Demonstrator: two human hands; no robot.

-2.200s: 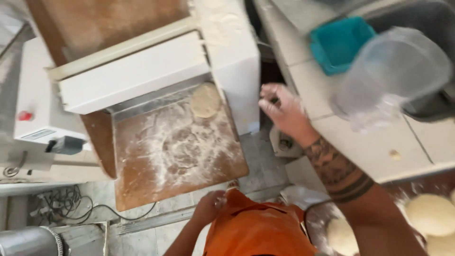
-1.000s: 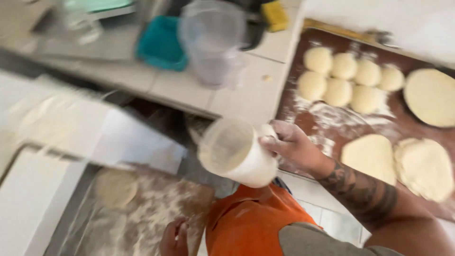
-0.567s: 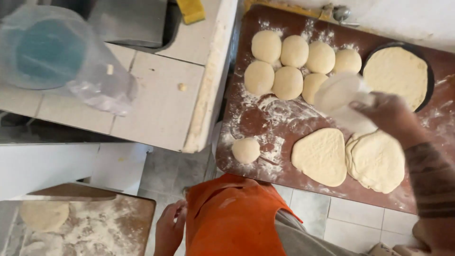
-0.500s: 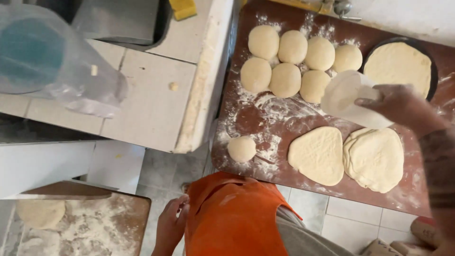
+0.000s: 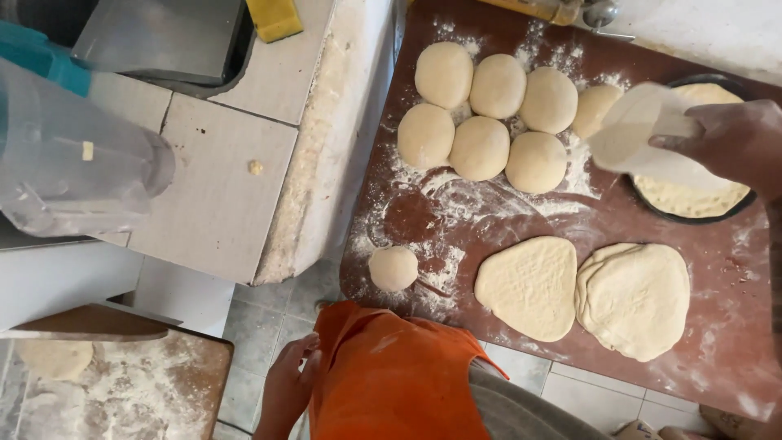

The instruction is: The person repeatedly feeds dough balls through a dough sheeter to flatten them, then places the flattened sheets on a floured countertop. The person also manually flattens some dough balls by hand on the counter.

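My right hand (image 5: 737, 143) grips a white plastic cup (image 5: 643, 134), tipped on its side above a dark round pan (image 5: 692, 217) that holds a flattened dough disc (image 5: 692, 197). The pan sits on a floured brown board (image 5: 733, 269). To the left of the cup lie several dough balls (image 5: 481, 147), packed in two rows. A small lone dough ball (image 5: 393, 268) lies near the board's front edge. Two flattened dough pieces (image 5: 529, 285) (image 5: 635, 297) lie side by side. My left hand (image 5: 289, 387) hangs low against my orange apron (image 5: 391, 383); its grip is unclear.
A clear plastic jug (image 5: 73, 171) lies on the tiled counter (image 5: 220, 187) at left, beside a metal sink (image 5: 163, 37) and a yellow sponge (image 5: 274, 16). A second floured board (image 5: 138, 391) at bottom left carries a dough disc (image 5: 53, 358). Tiled floor shows between them.
The view swung from the lower floured board to the brown board. My right hand picked up the white cup and carried it right, over the pan.
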